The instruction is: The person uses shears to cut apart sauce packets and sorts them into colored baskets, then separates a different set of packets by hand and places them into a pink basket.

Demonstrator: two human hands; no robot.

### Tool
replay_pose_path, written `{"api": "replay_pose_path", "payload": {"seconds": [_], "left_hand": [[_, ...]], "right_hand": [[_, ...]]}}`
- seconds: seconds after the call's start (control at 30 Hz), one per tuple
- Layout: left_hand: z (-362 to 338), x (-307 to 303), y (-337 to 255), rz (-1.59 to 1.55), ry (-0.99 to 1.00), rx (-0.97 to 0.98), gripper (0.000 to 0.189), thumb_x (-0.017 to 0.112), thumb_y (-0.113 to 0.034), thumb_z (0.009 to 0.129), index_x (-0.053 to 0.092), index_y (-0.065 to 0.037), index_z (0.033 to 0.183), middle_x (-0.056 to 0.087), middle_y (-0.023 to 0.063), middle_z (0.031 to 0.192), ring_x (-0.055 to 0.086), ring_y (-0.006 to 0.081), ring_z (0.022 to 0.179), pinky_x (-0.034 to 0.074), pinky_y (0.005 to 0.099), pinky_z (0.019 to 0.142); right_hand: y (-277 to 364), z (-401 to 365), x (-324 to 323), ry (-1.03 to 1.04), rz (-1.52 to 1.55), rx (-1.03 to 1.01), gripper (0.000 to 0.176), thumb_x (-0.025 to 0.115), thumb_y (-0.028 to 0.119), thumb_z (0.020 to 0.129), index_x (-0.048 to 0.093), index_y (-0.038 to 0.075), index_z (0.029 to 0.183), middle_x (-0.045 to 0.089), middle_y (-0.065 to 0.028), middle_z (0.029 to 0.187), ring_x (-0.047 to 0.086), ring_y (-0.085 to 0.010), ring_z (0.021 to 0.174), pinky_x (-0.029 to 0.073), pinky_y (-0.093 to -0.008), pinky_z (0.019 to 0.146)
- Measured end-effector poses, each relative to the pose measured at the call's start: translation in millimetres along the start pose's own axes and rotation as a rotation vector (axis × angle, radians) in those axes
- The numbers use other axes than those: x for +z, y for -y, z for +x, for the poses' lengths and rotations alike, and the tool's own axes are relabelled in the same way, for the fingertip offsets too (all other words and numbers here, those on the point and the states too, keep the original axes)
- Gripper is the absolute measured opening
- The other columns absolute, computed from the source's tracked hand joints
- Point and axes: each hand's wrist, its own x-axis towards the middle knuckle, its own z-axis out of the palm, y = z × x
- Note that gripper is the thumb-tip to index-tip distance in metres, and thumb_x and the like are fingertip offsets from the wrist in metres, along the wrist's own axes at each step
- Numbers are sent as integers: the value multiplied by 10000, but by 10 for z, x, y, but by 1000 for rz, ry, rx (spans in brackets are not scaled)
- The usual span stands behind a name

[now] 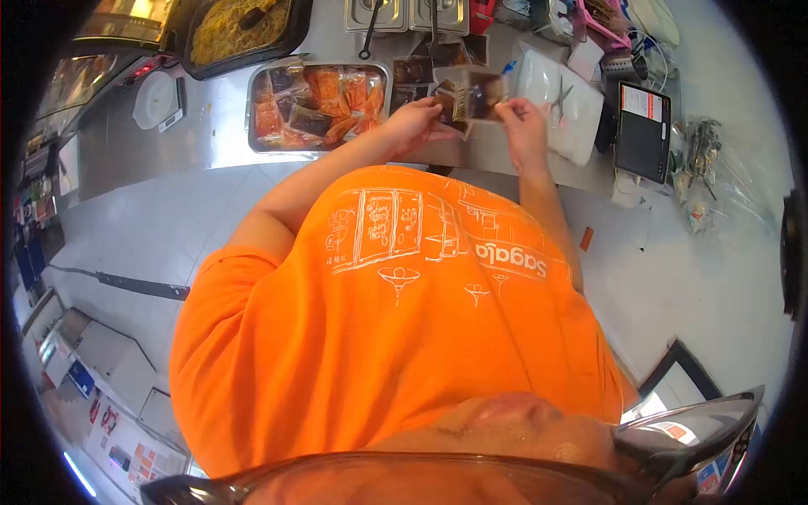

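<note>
**Two hands are pinching dark packets over the desk**

The right hand (525,133) is holding a clear packet with dark contents (486,94), its grip pinching the right edge between thumb and fingers. The left hand (411,126) is also pinching, its thumb pressing onto dark packets (448,103) just beside the first one; the exact overlap between them is hard to tell. All of these are sitting above the near part of the steel desk (212,122), between a metal tray (252,114) and a white slab (581,139).

The tray is carrying bagged orange food (326,87) and some dark bags. Further dark packets (412,71) are lying on the desk beyond the left hand, near two steel containers (389,15). Scissors (560,99) are resting on the white slab, and a black-framed device (642,135) is standing farther right.
</note>
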Motion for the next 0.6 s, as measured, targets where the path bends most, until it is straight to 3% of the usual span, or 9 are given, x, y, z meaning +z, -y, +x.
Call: {"api": "replay_pose_path", "payload": {"seconds": [0.1,0.23,0.33,0.43,0.53,0.6], "left_hand": [[-4,17,-38,-160,138,-79,390,342,-231,1037,426,-6,1344,553,172,1270,584,323,1146,494,448,998],[-41,-81,-81,-141,180,-79,432,311,-294,1039,425,-23,1355,538,187,1312,577,343,1154,489,464,1002],[-91,-92,-147,-154,255,-62,436,326,-308,1036,429,-29,1354,548,186,1298,576,342,1158,495,466,993],[-94,-93,-194,-38,276,-66,460,335,-349,1036,432,-32,1354,549,180,1295,570,346,1166,504,457,980],[-120,-25,-196,-70,211,-116,488,325,-391,1036,435,-38,1353,565,165,1275,590,335,1140,517,439,962],[-231,65,-256,-73,257,-112,485,319,-407,1037,466,-41,1319,594,149,1237,617,317,1101,533,438,932]], "right_hand": [[-41,-188,130,68,-195,57,88,683,59,864,601,28,870,616,-6,803,574,-79,742,446,-210,662],[25,-298,22,126,-88,110,92,635,50,902,575,13,961,641,-39,909,599,-96,804,469,-223,729],[232,-341,-53,54,-156,-94,103,604,51,925,565,9,1011,652,-53,950,606,-98,858,474,-229,764],[512,-297,-41,176,-202,-134,102,570,50,945,568,12,1040,656,-42,968,608,-95,897,468,-225,782],[351,-158,89,314,-302,-80,116,571,57,937,582,19,1046,668,-56,979,620,-111,897,471,-237,783],[337,-189,271,251,-569,28,118,584,72,924,591,23,1030,677,-78,979,627,-127,898,471,-248,787]]}}
